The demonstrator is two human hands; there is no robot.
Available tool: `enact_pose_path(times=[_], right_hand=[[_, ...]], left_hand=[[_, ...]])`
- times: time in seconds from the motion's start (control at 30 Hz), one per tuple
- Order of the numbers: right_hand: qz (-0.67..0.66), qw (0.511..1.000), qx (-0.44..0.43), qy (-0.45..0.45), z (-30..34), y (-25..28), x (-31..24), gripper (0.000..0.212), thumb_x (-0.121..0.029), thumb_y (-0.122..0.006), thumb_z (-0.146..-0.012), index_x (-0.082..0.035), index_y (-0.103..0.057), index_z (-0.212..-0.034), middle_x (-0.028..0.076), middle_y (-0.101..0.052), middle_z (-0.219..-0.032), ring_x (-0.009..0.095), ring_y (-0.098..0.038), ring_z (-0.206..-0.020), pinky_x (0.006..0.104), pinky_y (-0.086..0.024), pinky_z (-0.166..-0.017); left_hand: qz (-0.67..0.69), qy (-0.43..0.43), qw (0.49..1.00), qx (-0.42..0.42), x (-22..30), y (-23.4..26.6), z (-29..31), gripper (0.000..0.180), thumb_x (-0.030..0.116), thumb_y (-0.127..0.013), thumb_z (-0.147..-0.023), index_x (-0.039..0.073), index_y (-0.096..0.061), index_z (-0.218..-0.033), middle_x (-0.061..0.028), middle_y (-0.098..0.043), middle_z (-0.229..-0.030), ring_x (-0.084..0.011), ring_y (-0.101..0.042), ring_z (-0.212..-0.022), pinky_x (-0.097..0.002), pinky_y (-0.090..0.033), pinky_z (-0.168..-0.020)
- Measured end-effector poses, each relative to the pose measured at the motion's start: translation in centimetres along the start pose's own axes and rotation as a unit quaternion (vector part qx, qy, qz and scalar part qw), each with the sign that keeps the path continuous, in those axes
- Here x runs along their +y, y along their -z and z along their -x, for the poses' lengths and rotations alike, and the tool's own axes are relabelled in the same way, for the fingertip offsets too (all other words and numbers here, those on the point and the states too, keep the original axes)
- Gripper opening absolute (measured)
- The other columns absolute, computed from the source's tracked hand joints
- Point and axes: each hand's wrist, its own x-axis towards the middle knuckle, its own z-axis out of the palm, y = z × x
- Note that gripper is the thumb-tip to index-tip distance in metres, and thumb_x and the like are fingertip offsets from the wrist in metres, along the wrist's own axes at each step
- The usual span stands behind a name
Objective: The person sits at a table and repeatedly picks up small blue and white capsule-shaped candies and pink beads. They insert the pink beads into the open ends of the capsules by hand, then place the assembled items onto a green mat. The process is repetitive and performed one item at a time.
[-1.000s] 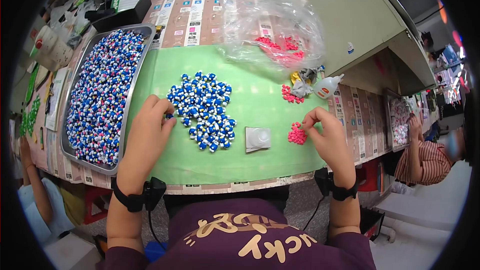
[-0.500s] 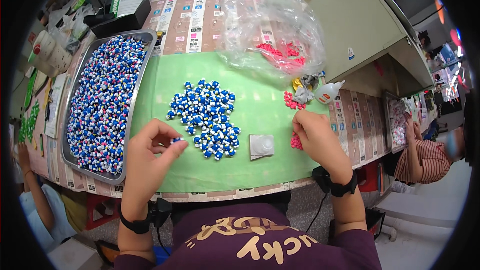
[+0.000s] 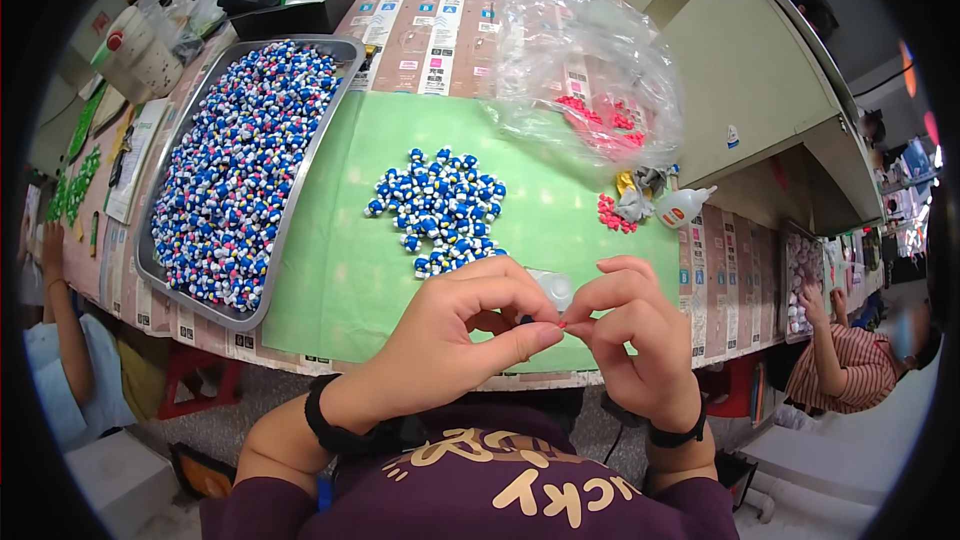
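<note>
My left hand [image 3: 450,330] is closed in a pinch on a small blue-and-white figure [image 3: 525,320], mostly covered by the fingers. Against it, my right hand [image 3: 640,335] pinches a tiny pink piece [image 3: 562,324]. Both sets of fingertips meet above the front of the green mat [image 3: 335,270]. Just behind them, partly hidden, is a small white pad with a clear round dish [image 3: 556,288]. A loose pile of blue-and-white figures [image 3: 440,205] lies beyond my left hand. Farther right is a small heap of pink pieces [image 3: 614,214].
At left stands a metal tray [image 3: 348,52] heaped with similar figures. A clear plastic bag [image 3: 530,40] with pink pieces lies at the back. A white squeeze bottle [image 3: 683,206] rests at the mat's right edge, near a grey cabinet [image 3: 740,50]. Co-workers sit on both sides.
My right hand has come from the pink heap to the middle with a pink piece. My left hand has moved right with its figure, and the fingertips now meet. The view has shifted.
</note>
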Motion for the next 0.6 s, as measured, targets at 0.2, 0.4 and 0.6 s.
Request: enact_pose_path(times=[0.2, 0.4, 0.6], right_hand=[[-0.255, 0.954, 0.033, -0.155, 0.3, -1.2, -0.4, 0.023, 0.007, -0.065, -0.085, -0.008, -0.048, -0.083, 0.007, -0.060, -0.094, 0.017, -0.058, -0.084, 0.0300, -0.045, -0.083], [-0.350, 0.905, 0.006, -0.243, 0.3, -1.8, -0.1, 0.023, 0.007, -0.061, -0.090, -0.006, -0.043, -0.084, 0.008, -0.056, -0.100, 0.012, -0.053, -0.092, 0.0269, -0.044, -0.083], [0.094, 0.987, -0.065, -0.110, -1.3, 0.3, 2.2, 0.023, 0.014, -0.054, -0.078, -0.006, -0.046, -0.086, 0.005, -0.053, -0.084, 0.022, -0.054, -0.079, 0.0348, -0.039, -0.094]], left_hand=[[-0.116, -0.104, 0.987, 0.033, 0.1, 0.3, 0.7, 0.011, -0.003, -0.071, -0.083, 0.001, -0.070, -0.093, -0.0066, -0.062, -0.095, -0.0113, -0.062, -0.082, -0.0238, -0.051, -0.069], [-0.233, -0.189, 0.952, 0.064, -0.6, 0.6, 0.8, 0.015, -0.006, -0.071, -0.080, 0.002, -0.071, -0.094, -0.0078, -0.064, -0.093, -0.0149, -0.063, -0.078, -0.0242, -0.050, -0.064], [-0.183, -0.132, 0.968, 0.110, -1.1, 1.1, 0.9, 0.024, -0.010, -0.066, -0.082, 0.001, -0.070, -0.104, -0.0095, -0.064, -0.100, -0.0168, -0.065, -0.086, -0.0256, -0.056, -0.073]])
